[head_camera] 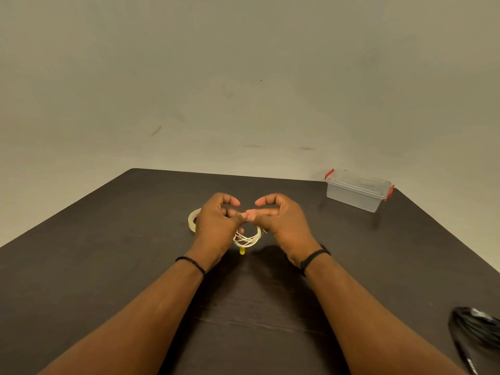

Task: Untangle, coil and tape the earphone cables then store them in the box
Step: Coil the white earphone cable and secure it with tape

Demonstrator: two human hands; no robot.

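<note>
Both hands are hovering together over the middle of the dark counter (140, 239), thumbs and fingertips meeting between them. The left hand (216, 223) is curling its fingers (230, 200) inward, with the thumb tip pinching toward the meeting point; the right hand (281, 220) is mirroring it, its index finger arching over and the lower fingers (259, 212) reaching across to touch the left thumb. Something small and pale is sitting between the pinching tips, but whether it is tape or cable I cannot tell. The gap between thumb and fingers on each hand is narrow.

The white earphone coil (247, 239) is hanging just beneath the two hands, at 6 o'clock from the pinch, its loops bunching into a rough ring and touching the heel of the right thumb. A yellow plug (242, 250) is dangling at the coil's bottom, just above the counter.

The tape roll (192, 221) is lying at 9 o'clock from the left hand, partly hidden behind it. The clear box (357, 192), with red clasps and its lid on, is standing well apart at 2 o'clock, near the counter's far right corner. A black cable bundle (476, 331) is lying at 4 o'clock by the right edge. Each wrist is wearing a dark band.
</note>
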